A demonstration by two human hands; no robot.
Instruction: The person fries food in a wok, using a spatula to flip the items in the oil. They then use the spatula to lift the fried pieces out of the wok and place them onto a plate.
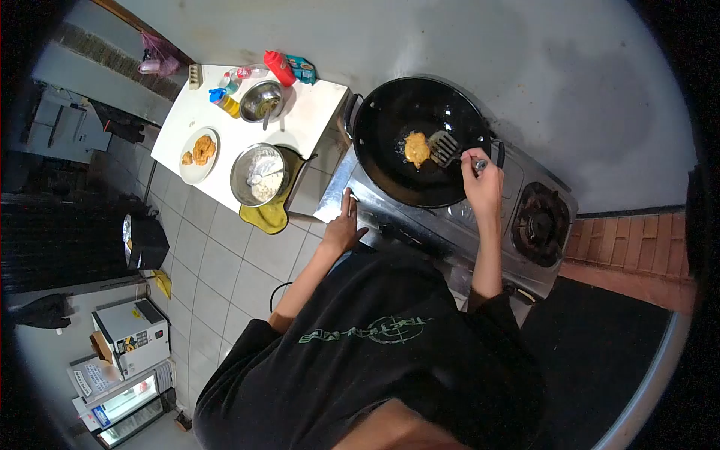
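My right hand (484,184) is closed round the handle of a slotted spatula (444,147). The blade of that spatula lies in the black wok (390,184), right beside a golden piece of frying food (416,150). Oil glistens at the bottom of the wok, which sits on the left side of a steel gas stove (420,232). My left hand (344,228) holds nothing; its fingers are stretched out at the stove's front left edge, near the white table (315,112).
On the table are a plate (187,174) of fried pieces, a steel bowl (238,180) of white batter or flour, a smaller bowl (255,94) with a spoon, a red squeeze bottle (279,69) and a yellow cloth (264,219). A bare burner (540,225) is at the right.
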